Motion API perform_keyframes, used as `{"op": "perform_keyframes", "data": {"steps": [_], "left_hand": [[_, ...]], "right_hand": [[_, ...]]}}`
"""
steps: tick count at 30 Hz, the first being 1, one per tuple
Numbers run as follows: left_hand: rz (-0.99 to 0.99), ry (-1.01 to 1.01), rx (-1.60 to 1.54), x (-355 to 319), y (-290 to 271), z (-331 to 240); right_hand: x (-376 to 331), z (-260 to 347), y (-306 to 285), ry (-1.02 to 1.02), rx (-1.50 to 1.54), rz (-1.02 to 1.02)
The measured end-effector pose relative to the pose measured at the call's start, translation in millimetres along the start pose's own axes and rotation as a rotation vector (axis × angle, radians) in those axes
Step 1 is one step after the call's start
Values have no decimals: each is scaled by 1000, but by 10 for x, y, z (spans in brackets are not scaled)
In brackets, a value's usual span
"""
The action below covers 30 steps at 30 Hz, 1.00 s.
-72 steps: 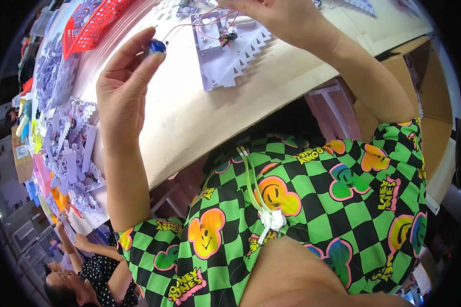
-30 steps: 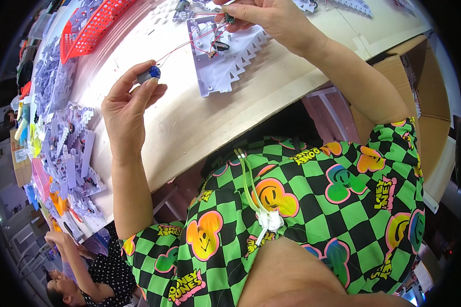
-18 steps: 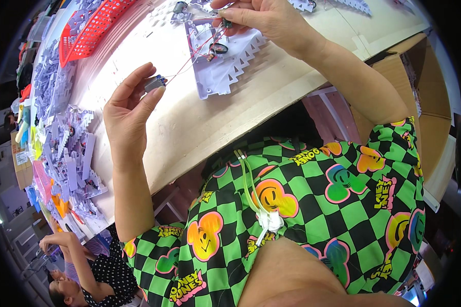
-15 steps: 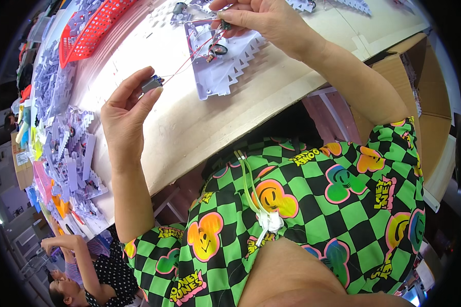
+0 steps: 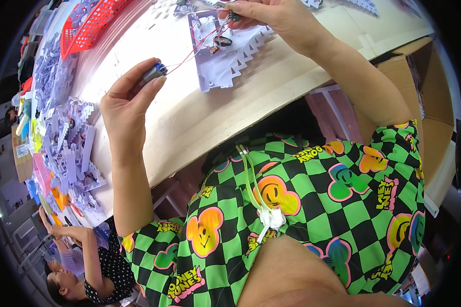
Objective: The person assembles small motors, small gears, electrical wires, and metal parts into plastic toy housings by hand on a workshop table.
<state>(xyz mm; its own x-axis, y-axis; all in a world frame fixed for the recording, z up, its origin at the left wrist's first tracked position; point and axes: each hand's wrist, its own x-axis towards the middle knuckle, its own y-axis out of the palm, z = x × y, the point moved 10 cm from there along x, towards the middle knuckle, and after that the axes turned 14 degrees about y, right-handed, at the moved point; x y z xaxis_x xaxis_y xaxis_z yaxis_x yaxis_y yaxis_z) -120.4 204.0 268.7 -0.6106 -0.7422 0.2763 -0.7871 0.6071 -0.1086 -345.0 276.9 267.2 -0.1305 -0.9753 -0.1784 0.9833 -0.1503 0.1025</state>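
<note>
My left hand (image 5: 130, 100) pinches a small grey motor-like part (image 5: 152, 73) with a blue end between thumb and fingers, above the table. Thin red and white wires run from it to the right, over a white plastic housing (image 5: 206, 79) with a sawtooth edge. Beyond the housing's far right side, my right hand (image 5: 271, 18) is closed on a small dark green circuit board (image 5: 234, 16) with wires attached; its fingertips are partly cut off by the upper edge. Among the wires in the housing sits a round black part (image 5: 223, 41).
On the left lies a heap of white plastic parts (image 5: 69, 148), with a red perforated basket (image 5: 87, 33) beyond it. More sawtooth pieces (image 5: 363, 6) lie at the far right. A cardboard box (image 5: 430, 97) stands beside the table's right edge. Two people (image 5: 82, 266) sit at lower left.
The left hand has raised the grey part slightly, turning its blue end more upward. The right hand and circuit board appear a little farther right, and the housing sits slightly higher in view.
</note>
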Motion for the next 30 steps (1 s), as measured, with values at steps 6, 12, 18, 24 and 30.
{"op": "perform_keyframes", "data": {"steps": [6, 12, 18, 24, 30], "left_hand": [[-18, -74, -75, -77, 16, 120], [-106, -141, -410, -67, 82, 151], [-91, -126, -336, -58, 25, 216], [-60, 50, -372, -34, 91, 49], [-38, 103, -169, -27, 140, -61]], "right_hand": [[-23, -14, 29, -9, 13, -3], [-19, 21, -3, 7, -31, -24], [7, 10, -35, 11, 1, -17], [-25, -39, -68, 28, 1, -34], [-74, -11, -125, 22, 18, -43]]}}
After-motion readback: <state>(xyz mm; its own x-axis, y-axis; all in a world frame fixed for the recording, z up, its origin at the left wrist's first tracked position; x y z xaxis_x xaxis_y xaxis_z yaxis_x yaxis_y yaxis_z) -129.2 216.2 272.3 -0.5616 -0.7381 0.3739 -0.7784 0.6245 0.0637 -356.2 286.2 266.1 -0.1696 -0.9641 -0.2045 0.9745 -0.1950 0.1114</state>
